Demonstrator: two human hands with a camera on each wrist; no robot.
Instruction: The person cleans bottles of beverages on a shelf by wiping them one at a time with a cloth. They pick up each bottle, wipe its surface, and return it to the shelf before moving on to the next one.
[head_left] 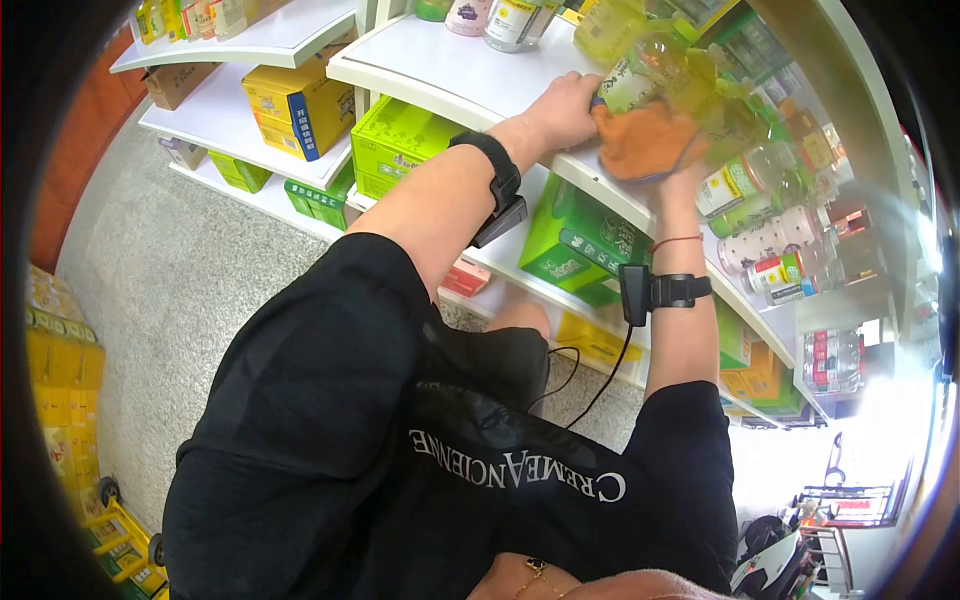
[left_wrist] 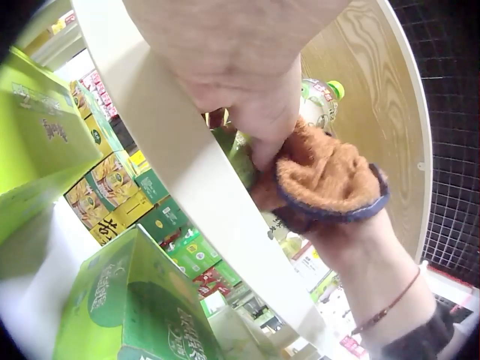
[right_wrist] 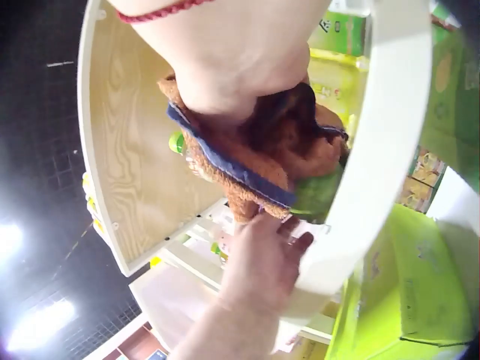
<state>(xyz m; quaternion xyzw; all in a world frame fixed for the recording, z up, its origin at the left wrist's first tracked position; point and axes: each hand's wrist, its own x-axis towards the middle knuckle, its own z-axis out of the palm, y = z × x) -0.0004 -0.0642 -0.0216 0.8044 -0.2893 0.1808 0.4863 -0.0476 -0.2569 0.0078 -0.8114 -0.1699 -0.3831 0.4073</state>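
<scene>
A brown towelling cloth (head_left: pixel 650 142) with navy edging is bunched round my right hand (right_wrist: pixel 240 60), covering its fingers. The same cloth (left_wrist: pixel 330 169) shows in the left wrist view, its edge loose around the right wrist. Under and beyond it lies a clear bottle (head_left: pixel 628 85) with a pale green label, close over the shelf's front edge. My left hand (head_left: pixel 562 112) grips the near end of this bottle, fingers curled, right beside the cloth. In the right wrist view the left hand (right_wrist: pixel 262 259) meets the cloth's lower edge, and green (right_wrist: pixel 319 196) shows below the cloth.
The white shelf (head_left: pixel 430 60) curves along in front of me, with several bottles (head_left: pixel 515 22) further left and more bottles (head_left: pixel 770 235) to the right. Green cartons (head_left: pixel 585 235) fill the lower shelves. A yellow carton (head_left: pixel 300 110) sits at left.
</scene>
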